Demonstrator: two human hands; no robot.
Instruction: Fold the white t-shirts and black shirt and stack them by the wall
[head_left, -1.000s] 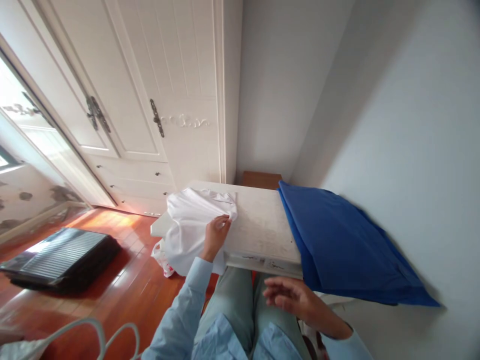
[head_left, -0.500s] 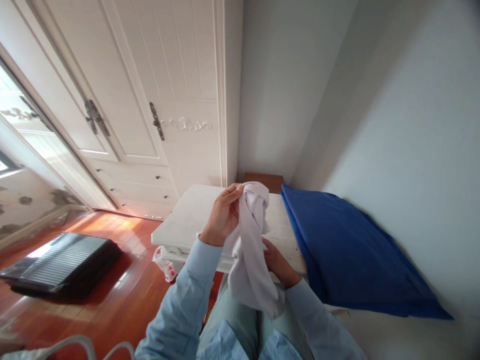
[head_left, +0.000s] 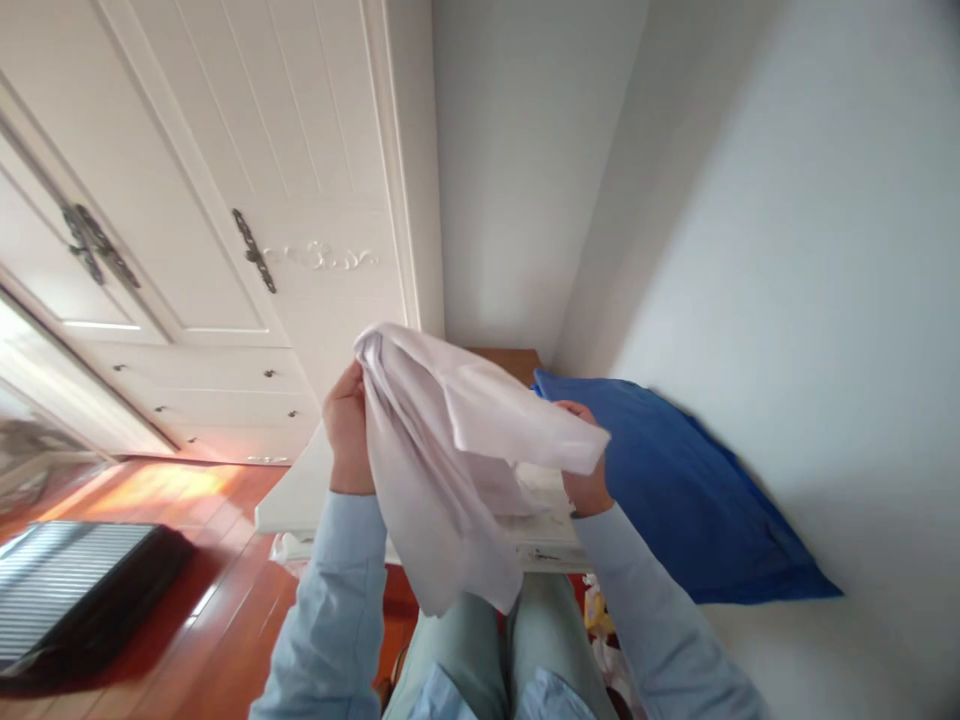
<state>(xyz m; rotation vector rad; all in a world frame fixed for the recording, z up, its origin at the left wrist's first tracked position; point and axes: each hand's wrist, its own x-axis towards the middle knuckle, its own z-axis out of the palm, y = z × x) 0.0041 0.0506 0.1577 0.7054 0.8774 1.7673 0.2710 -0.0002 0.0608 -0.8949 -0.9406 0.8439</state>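
A thin, pale lilac-white garment (head_left: 450, 450) hangs in loose folds between my hands, above my lap. My left hand (head_left: 349, 430) grips its bunched upper edge, fingers closed and partly covered by the fabric. On the other side, my right hand (head_left: 589, 480) holds a narrow, sleeve-like part stretched out sideways; fabric hides most of its fingers. The garment's lower part droops toward my knees, its bottom edge uneven. Behind it, a white bedside table (head_left: 289, 497) is largely covered from view.
Dark blue folded fabric (head_left: 675, 490) lies right of the table, against the grey wall (head_left: 787, 280). A white wardrobe (head_left: 330, 150) with drawers stands ahead on the left. A ribbed dark suitcase (head_left: 90, 590) lies on the reddish wooden floor (head_left: 232, 560). Bags sit below the table.
My hands have moved apart, left hand leftward and right hand up and to the right. The garment, bunched and hanging before, is spread wider. The view has shifted slightly right.
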